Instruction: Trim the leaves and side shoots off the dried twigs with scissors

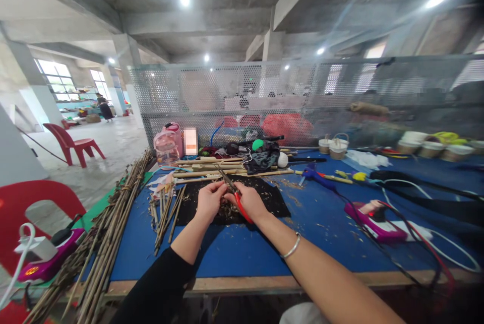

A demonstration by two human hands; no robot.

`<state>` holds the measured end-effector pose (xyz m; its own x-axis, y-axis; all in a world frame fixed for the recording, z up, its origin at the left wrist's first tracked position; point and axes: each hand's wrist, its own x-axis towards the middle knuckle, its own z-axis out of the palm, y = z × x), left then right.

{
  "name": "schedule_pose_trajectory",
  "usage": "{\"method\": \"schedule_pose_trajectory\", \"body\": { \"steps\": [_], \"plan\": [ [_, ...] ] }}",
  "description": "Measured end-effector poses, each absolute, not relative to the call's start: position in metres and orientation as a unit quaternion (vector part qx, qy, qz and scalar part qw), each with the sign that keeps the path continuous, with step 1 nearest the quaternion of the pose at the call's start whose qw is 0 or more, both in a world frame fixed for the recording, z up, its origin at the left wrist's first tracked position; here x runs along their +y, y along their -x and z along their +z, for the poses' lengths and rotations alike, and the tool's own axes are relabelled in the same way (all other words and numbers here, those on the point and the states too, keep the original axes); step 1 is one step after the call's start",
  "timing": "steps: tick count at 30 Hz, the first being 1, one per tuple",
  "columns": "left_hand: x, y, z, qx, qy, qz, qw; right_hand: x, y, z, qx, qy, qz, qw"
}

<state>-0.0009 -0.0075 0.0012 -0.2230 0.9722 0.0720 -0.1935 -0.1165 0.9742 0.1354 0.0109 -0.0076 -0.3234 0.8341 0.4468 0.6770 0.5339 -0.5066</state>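
My right hand (251, 202) is closed round red-handled scissors (242, 207), whose blades point up and away to the left. Close beside it, my left hand (207, 201) is pinched together near the blades; whatever its fingers hold is too small to make out. Both hands are over a black cloth (275, 202) strewn with plant scraps. Left of the cloth lie short cut dry stems (165, 213). A long bundle of dry stems (120, 213) runs along the table's left side.
Bamboo sticks (206, 175) lie behind the cloth on the blue table (234, 258). A glue gun (316, 175) rests to the right. Purple power strips (372, 223) with cables sit at both sides. A perforated metal screen (212, 92) stands behind; a red chair (73, 143) is left.
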Motion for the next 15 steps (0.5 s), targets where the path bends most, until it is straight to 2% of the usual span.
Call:
{"method": "schedule_pose_trajectory", "body": {
  "steps": [5,15],
  "plan": [
    [-0.0042,0.0039,-0.0011,0.466,-0.414,0.643,0.445,0.0096,-0.1342,-0.0096,-0.815,0.475,0.076,0.323],
    [-0.0034,0.003,-0.005,0.452,-0.463,0.64,0.415,0.015,-0.1315,-0.0162,-0.831,0.411,0.039,0.373]
  ]
}}
